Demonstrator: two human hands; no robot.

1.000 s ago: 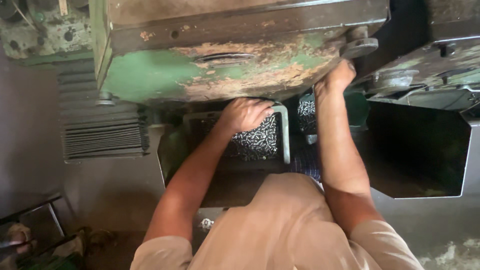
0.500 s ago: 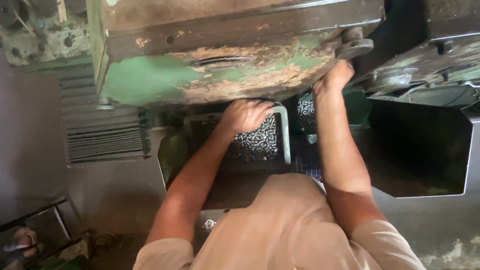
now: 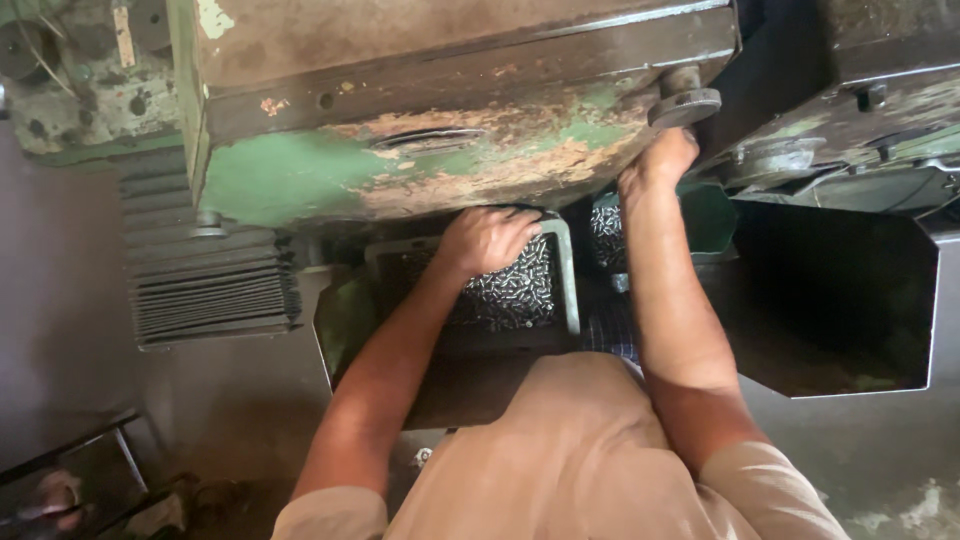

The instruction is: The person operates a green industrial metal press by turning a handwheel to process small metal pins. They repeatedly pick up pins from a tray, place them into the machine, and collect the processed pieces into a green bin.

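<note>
My left hand (image 3: 487, 238) reaches under the worn green machine body (image 3: 400, 165) and rests with curled fingers on a metal tray (image 3: 566, 275) heaped with several small shiny metal parts (image 3: 510, 290). Whether it grips any of them is hidden by its knuckles. My right hand (image 3: 655, 165) is raised to the machine's right lower corner, just below a round knurled knob (image 3: 685, 105); its fingers press against the machine's underside and are partly out of sight. A second heap of small parts (image 3: 607, 232) lies behind my right wrist.
A grey ribbed bellows cover (image 3: 205, 290) hangs at the left. A dark open metal bin (image 3: 835, 300) stands at the right beside a green container (image 3: 715, 215). A metal frame (image 3: 90, 470) sits on the concrete floor at lower left.
Both hands stay where they were; only the camera has shifted slightly, so the machine sits a little lower and further left in view.
</note>
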